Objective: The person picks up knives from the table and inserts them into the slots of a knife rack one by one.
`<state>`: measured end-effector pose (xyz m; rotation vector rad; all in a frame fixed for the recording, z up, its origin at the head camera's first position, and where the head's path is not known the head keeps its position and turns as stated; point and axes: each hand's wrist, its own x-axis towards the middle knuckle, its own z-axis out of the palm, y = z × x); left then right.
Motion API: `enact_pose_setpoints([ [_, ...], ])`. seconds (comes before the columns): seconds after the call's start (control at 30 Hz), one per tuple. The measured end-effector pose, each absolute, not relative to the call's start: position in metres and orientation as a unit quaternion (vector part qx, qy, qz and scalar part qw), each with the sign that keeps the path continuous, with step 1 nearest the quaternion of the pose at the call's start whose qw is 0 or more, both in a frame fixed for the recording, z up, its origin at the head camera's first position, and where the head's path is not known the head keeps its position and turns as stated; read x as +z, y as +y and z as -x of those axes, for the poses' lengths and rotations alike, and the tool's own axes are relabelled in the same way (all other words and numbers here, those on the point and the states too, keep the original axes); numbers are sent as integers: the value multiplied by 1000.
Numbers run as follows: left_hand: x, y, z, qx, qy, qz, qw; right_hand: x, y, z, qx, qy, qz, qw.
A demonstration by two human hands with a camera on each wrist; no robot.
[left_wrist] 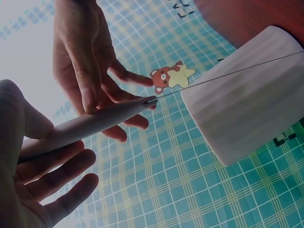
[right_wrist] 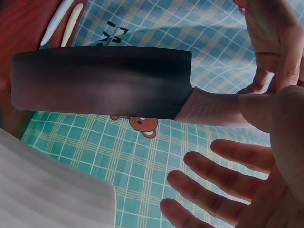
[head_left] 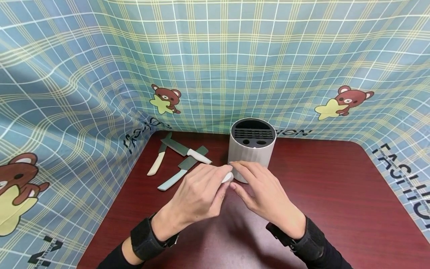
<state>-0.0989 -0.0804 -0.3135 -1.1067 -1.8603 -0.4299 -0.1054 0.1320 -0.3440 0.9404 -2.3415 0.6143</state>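
A cleaver with a broad dark blade (right_wrist: 102, 83) and a pale handle (left_wrist: 90, 123) is held up in the air. My left hand (head_left: 198, 190) pinches the rear of that handle between thumb and fingers. On the other side of the handle is my right hand (head_left: 262, 190), its thumb at the handle and its fingers spread and fairly straight. From the head camera only a white bit of the handle (head_left: 227, 177) shows, the blade being hidden. Just beyond the hands stands a light, ribbed knife holder (head_left: 252, 157) with a black slotted top.
Three knives lie left of the holder: one cream-handled (head_left: 156, 164), one white-handled (head_left: 199, 155) and one light-blue-handled (head_left: 172, 180). The white-handled blade crosses near the others. A dark red table (head_left: 336, 186) bears everything, and a checked cloth (head_left: 215, 56) hangs behind and around it.
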Motion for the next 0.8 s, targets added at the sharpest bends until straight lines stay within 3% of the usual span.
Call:
enact_pose_setpoints([
  [0.47, -310, -81, 98, -202, -756, 478, 398, -344, 134, 105, 263, -832, -407, 268],
  [0.8, -311, -83, 98, -242, -758, 495, 349, -349, 136, 103, 329, -804, -435, 237],
])
